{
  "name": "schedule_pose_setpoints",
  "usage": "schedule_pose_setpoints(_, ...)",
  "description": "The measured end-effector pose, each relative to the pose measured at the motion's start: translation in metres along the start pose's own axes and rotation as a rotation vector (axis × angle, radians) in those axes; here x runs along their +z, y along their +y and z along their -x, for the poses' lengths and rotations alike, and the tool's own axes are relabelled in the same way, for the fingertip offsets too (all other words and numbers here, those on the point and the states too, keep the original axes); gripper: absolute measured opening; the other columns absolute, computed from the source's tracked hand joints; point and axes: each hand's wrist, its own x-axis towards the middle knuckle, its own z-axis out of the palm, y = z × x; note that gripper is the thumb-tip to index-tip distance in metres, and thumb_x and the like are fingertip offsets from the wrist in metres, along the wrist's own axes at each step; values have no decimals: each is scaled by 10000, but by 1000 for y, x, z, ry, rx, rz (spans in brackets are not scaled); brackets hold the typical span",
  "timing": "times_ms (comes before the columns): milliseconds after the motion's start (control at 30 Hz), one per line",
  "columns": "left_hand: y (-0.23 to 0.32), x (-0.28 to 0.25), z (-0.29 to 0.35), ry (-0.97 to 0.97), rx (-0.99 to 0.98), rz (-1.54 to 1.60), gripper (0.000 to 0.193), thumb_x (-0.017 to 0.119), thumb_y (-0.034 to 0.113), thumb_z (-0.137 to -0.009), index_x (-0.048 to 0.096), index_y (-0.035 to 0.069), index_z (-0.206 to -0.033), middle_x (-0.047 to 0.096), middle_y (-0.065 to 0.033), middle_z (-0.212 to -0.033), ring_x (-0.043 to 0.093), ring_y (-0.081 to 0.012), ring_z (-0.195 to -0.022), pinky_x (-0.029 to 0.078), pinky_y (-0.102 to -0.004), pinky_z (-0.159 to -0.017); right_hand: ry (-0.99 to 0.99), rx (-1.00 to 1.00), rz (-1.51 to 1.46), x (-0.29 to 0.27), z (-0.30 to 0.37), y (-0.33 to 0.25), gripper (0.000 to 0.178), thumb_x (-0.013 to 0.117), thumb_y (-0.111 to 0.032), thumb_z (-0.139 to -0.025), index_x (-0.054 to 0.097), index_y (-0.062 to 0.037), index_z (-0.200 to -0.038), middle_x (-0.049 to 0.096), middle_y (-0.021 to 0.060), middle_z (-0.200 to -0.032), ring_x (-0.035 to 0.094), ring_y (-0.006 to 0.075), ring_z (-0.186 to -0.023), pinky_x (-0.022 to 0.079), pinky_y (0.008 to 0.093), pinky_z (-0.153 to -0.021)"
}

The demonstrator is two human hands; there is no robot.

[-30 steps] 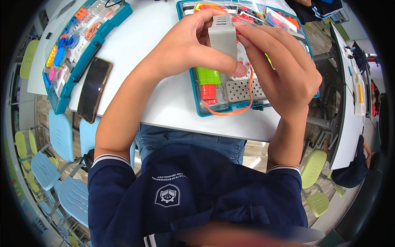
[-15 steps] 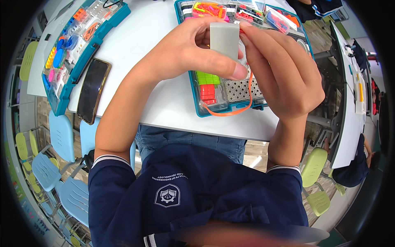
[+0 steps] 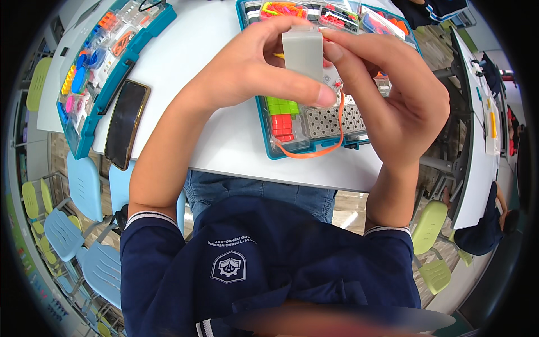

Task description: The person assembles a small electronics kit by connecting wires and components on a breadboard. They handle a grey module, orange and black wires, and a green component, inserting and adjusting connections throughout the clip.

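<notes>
Over a teal-edged parts case (image 3: 261,121), my left hand (image 3: 241,70) grips a pale grey box-shaped block (image 3: 302,53), its thumb across the near side. My right hand (image 3: 407,104) pinches thumb and index finger at the block's upper right, where a bit of red shows; what exactly lies in that pinch is mostly hidden. An orange cable (image 3: 314,155) hangs in a loop from near the block down to the case's front corner. Inside the case are green blocks (image 3: 282,106), red blocks (image 3: 282,127) and grey perforated pieces (image 3: 331,122).
Left on the white table (image 3: 219,143) stand a second teal case (image 3: 104,104) of colourful parts and a black phone (image 3: 127,124) near the edge. Small clear boxes (image 3: 283,10) sit at the first case's far side. Chairs (image 3: 84,182) flank the table; another person (image 3: 480,233) is at right.
The grey block has shifted slightly left and tipped a little. My right hand has turned, its fingers curling more, with the pinch still at the block's upper right.
</notes>
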Motion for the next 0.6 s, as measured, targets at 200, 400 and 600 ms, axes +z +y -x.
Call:
schedule_pose_setpoints(200, 3, -11, 2, 157, 227, -425, 824, 871, 172, -607, 443, 51, -1299, 573, -104, -1194, 574, -196, -1128, 457, -358, -984, -69, 171, -32, -2, 3, -2, 151, 727, 57, -803, 738, 18, -949, 707, 35, -820, 570, 39, -636, 429, 175, -546)
schedule_pose_setpoints(400, -12, -25, -13, 219, 443, -423, 873, 901, 167, -572, 435, 53, -1302, 576, -112, -1195, 577, -209, -1141, 451, -385, -1006, -134, 59, 72, 0, 2, 4, 150, 728, 51, -788, 737, 2, -929, 703, 45, -799, 573, 48, -601, 437, 180, -509)
schedule_pose_setpoints(600, -22, -30, -13, 250, 552, -505, 927, 907, 140, -543, 417, 50, -1325, 563, -121, -1217, 565, -221, -1162, 450, -386, -1009, -95, -24, 109, 4, 4, 4, 145, 737, 44, -772, 731, 6, -911, 707, 58, -803, 581, 65, -583, 450, 189, -497)
